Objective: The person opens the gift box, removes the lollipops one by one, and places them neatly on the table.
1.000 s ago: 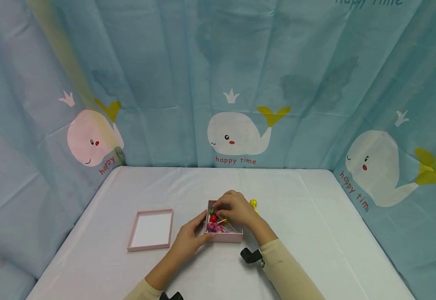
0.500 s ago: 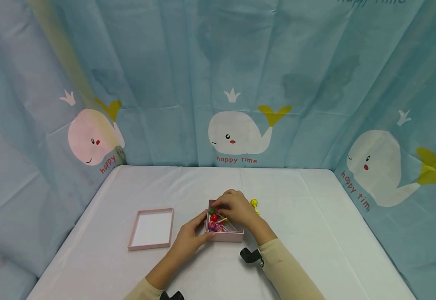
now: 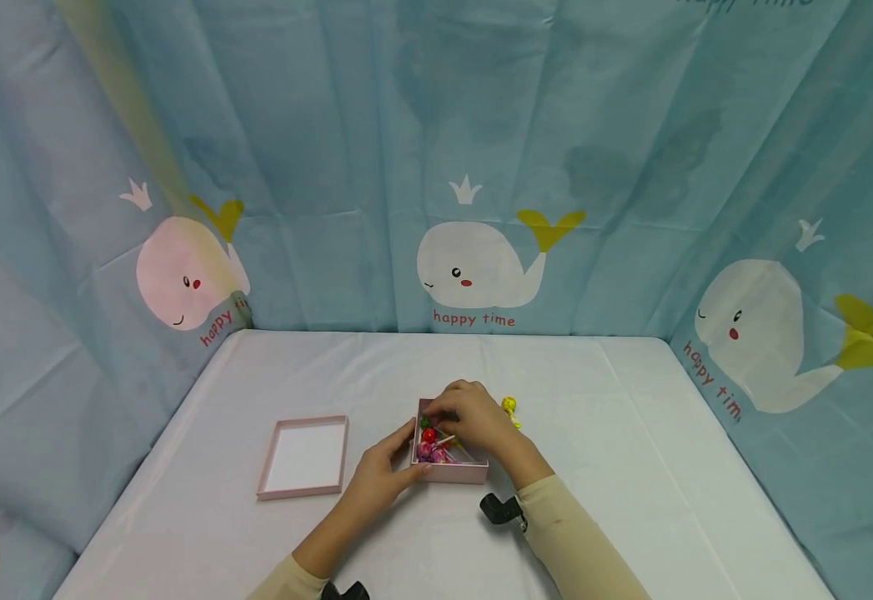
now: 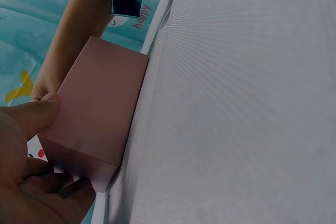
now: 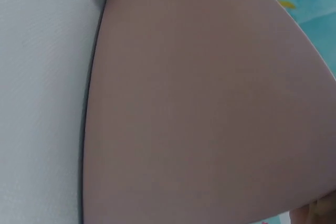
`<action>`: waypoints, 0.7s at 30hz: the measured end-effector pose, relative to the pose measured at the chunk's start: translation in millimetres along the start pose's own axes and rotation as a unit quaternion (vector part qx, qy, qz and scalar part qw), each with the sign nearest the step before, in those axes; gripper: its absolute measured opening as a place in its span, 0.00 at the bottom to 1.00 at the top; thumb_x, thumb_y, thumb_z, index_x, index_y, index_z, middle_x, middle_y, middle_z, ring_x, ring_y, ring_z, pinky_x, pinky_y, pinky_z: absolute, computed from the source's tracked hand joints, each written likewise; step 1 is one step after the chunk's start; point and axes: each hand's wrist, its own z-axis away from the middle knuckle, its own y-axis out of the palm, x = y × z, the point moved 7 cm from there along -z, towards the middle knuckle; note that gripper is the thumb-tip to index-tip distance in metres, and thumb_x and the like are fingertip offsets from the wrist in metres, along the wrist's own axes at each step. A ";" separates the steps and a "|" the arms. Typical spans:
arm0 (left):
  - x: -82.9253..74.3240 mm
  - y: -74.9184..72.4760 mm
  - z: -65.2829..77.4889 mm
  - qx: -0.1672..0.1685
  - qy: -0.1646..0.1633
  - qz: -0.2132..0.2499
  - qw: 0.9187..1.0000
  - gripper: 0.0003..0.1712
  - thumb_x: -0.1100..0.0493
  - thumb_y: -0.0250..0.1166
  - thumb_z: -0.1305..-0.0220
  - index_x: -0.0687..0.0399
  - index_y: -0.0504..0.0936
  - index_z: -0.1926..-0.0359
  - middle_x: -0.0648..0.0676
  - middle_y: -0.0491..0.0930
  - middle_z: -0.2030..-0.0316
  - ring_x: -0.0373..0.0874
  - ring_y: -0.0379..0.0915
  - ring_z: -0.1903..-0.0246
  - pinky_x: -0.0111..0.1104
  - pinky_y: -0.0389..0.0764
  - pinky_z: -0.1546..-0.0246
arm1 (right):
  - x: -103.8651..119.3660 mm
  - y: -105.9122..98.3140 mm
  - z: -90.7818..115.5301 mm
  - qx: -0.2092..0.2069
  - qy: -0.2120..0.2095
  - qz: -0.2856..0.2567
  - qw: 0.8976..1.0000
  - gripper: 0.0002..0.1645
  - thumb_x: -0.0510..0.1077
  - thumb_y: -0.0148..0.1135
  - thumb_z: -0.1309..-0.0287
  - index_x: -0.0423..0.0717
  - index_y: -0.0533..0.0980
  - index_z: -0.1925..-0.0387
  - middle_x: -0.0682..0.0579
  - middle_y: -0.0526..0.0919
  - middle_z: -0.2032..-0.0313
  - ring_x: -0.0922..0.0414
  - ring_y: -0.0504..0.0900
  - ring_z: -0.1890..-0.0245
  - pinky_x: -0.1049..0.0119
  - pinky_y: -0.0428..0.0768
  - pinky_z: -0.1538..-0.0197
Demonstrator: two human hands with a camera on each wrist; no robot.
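Note:
A pink open-topped box (image 3: 451, 474) stands on the table with several wrapped lollipops inside. My left hand (image 3: 378, 473) grips the box's left end, its thumb on the near wall; in the left wrist view, the fingers curl under the end wall. My right hand (image 3: 474, 414) reaches into the box from the right. Its thumb and forefinger close about a green lollipop (image 3: 425, 422), though the contact is partly hidden. A red lollipop (image 3: 428, 436) and pink-purple lollipops (image 3: 434, 452) lie nearer the front. The near wall of the box (image 5: 205, 103) fills the right wrist view.
Left of the box, a pink-rimmed lid (image 3: 303, 458) lies with its white inside up. A yellow-wrapped lollipop (image 3: 509, 407) lies on the white tablecloth (image 3: 616, 475) behind the right wrist. Blue whale-print curtains (image 3: 316, 233) enclose the table's back and sides.
Both hands and the box have stayed almost in place. The right fingers have shifted only slightly among the lollipops, and the whole view has drifted a little.

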 end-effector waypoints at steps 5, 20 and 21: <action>0.2 0.0 -0.2 -0.002 -0.006 0.003 1.000 0.49 0.49 0.76 0.39 0.54 0.63 0.22 0.56 0.64 0.25 0.51 0.59 0.25 0.41 0.67 0.27 | -2.8 0.2 -0.6 -0.009 -0.002 -0.024 1.000 0.13 0.46 0.75 0.40 0.66 0.88 0.55 0.69 0.86 0.58 0.64 0.77 0.46 0.56 0.74 0.36; -0.9 0.1 -1.4 -0.002 -0.003 -0.008 1.000 0.51 0.47 0.76 0.40 0.55 0.62 0.22 0.55 0.65 0.25 0.50 0.59 0.25 0.41 0.67 0.27 | 6.9 -1.4 -0.8 -0.007 -0.044 0.042 0.998 0.13 0.47 0.73 0.37 0.64 0.88 0.51 0.68 0.88 0.56 0.60 0.79 0.45 0.52 0.74 0.35; -0.8 0.1 -1.5 -0.002 -0.002 -0.009 1.000 0.51 0.47 0.76 0.40 0.54 0.62 0.22 0.55 0.65 0.25 0.50 0.59 0.25 0.40 0.68 0.27 | 6.5 -1.0 -1.0 -0.007 -0.042 0.041 0.998 0.13 0.47 0.72 0.37 0.64 0.88 0.51 0.68 0.88 0.57 0.61 0.79 0.45 0.53 0.74 0.35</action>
